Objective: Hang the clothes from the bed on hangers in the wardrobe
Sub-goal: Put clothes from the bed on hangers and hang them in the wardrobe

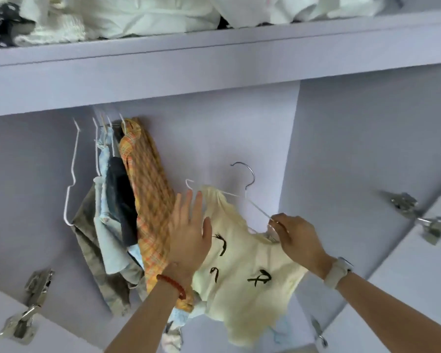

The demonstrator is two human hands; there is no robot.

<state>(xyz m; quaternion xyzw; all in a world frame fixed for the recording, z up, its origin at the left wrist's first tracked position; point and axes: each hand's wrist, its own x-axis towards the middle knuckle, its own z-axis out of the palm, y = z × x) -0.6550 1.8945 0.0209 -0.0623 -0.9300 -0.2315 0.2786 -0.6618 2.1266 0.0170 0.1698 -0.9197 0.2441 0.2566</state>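
Far left of my left grip: one bare white hanger on the rail, nothing on it.

Next along, closer to that grip: a bunch of garments already hung — an olive piece, pale blue, dark navy, then the orange plaid shirt touching my palm's edge.

Left hand: released, fingers straight and spread, flat against the plaid shirt, seemingly holding the hung clothes aside.

Between the two grips: the cream top with black marks, draped on its wire hanger. Hook up, not yet on the rail, well below it.

Right hand: pinching the hanger's arm at the top's shoulder, carrying it.

Progress, judged: several items up, this one dressed on its hanger and only needing to be hooked in the gap. The bed is out of view, so I cannot tell what remains there. Upper shelf holds piled white fabric.
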